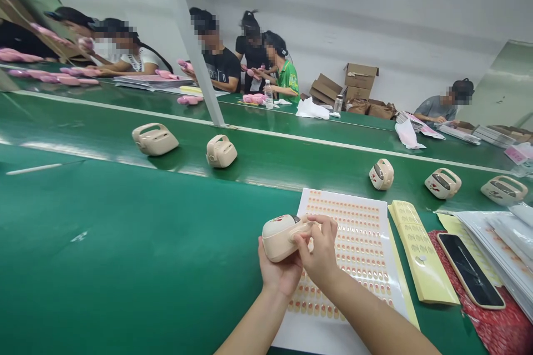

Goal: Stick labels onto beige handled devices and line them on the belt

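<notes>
Near you, left to right, come device (280, 241), sheet (363, 251), labels (418, 255) and phone (470, 272); far, two more devices (222, 152) sit left, three right.

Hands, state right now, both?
Left hand: holding the beige device, cupped from below.
Right hand: partly closed, fingers at the device's handle; gripping or just touching, can't tell.

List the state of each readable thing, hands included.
Left hand: cupped under held device.
Right hand: pinching the handle.
Held device: off the table, in both hands.
Five other devices: standing apart, handles up.
Sticker sheet: flat, bearing stickers.
Yellow label strip: lying beside sheet.
Phone: face up, screen dark.
Bottle: upright.
</notes>
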Available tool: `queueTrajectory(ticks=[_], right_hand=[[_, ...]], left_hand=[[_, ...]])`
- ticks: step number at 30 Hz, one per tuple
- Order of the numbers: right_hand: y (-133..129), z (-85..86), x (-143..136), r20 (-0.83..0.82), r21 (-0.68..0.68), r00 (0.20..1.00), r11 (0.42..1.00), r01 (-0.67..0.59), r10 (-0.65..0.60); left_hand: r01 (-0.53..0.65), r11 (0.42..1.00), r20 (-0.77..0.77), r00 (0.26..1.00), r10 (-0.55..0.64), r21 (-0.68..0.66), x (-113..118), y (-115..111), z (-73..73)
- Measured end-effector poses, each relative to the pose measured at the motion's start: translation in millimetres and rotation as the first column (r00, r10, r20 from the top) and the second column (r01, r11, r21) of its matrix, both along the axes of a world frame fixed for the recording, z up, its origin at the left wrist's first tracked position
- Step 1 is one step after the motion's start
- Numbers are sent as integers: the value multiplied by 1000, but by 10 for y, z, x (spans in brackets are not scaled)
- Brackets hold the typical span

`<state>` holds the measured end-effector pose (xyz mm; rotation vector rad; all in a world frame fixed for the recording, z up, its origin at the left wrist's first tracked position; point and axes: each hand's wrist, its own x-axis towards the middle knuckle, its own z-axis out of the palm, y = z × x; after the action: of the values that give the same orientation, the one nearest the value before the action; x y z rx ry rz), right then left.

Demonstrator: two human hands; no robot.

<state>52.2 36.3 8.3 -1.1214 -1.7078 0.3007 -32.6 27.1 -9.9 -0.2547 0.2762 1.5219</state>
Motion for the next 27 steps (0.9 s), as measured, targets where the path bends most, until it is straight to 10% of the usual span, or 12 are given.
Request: queueTrajectory(ticks=[7,21,27], right_hand=[[47,-16,100,291,73,957,997,-20,-2],[333,-179,77,-165,-254,976,950,-184,145],[1122,-93,438,352,-140,918,959,247,-185]], left_hand=[[-22,993,-1,1000,22,116,-47,17,-48],[-38,995,-35,999,41,98,-38,31,-83],[-9,996,-94,995,18,93,-69,44,-81]])
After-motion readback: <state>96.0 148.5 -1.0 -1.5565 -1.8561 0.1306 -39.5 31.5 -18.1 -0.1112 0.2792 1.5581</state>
